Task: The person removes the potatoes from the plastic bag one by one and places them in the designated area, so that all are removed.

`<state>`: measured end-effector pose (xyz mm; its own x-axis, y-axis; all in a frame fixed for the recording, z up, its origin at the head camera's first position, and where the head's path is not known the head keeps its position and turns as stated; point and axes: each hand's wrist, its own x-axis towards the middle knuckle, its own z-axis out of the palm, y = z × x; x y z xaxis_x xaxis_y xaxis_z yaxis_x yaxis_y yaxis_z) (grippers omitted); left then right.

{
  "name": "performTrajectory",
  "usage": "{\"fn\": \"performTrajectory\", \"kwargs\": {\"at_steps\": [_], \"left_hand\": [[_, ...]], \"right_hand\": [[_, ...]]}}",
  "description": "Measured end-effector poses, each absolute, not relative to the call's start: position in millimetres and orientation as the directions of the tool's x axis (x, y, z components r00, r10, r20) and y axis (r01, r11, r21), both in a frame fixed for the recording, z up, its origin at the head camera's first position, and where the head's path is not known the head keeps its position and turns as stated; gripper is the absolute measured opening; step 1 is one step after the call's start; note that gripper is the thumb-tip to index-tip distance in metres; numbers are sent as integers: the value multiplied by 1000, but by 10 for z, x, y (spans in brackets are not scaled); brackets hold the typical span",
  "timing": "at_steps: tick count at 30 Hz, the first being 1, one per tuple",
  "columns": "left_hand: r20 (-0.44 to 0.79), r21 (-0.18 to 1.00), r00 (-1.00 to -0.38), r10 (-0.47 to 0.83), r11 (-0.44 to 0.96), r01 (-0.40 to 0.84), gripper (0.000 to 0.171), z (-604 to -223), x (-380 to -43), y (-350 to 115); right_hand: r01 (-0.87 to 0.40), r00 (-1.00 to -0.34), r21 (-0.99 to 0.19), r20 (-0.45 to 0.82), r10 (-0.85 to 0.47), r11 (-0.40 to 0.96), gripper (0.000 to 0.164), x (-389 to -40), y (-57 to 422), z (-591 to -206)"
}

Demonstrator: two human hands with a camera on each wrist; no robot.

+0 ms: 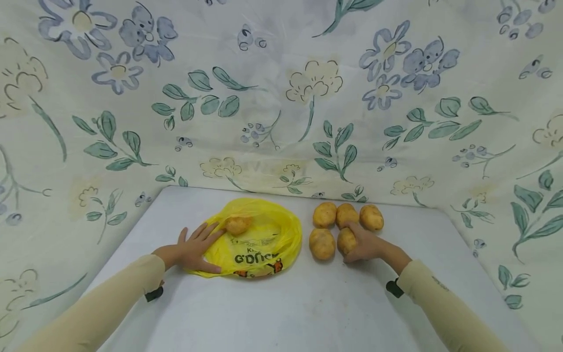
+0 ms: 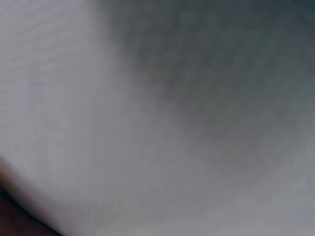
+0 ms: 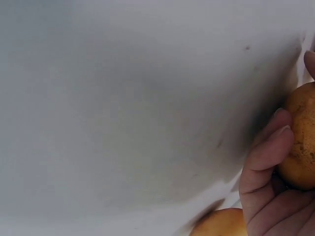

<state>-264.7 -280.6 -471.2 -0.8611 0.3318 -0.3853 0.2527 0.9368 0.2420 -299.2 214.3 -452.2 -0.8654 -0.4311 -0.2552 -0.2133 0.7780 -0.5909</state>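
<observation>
A yellow plastic bag [image 1: 288, 244] with dark printing lies spread on the white table. One potato [image 1: 238, 225] sits at the bag's back left, its top overlaid by yellow film. My left hand [image 1: 195, 249] rests with fingers spread on the bag's left edge, fingertips close to that potato. With my right hand [image 1: 365, 244] I grip another potato [image 1: 346, 242], fingers and thumb curled around its sides. The right wrist view shows the gripped potato [image 3: 302, 142] close up, fingers bent against it. The left wrist view holds only blurred pale surface and shadow.
Beside the gripped potato lies a potato [image 1: 322, 244], and behind are three more: left [image 1: 324, 215], middle [image 1: 347, 214] and right [image 1: 371, 217]. The white table [image 1: 272, 313] ends at a floral cloth [image 1: 272, 122] rising behind it.
</observation>
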Motion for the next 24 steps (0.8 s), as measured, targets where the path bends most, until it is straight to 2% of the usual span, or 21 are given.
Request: {"fn": "performTrajectory", "kwargs": {"at_steps": [11,18,24], "left_hand": [[-376,260,-863,338,932,252,124,-4745,-2654,-2838],[-352,231,-878,325,939,255,127,-4819,-2691,-2875],[-364,230,-867,340,935,270,126,-4782,-2683,-2860]], "right_hand": [[-230,-865,-579,-247,-437,782,95,-3024,2140,-4529],[-240,-852,-560,-271,-448,793,97,-3018,2119,-4475],[-178,-840,-568,-338,-425,804,99,-2986,2158,-4488]]}}
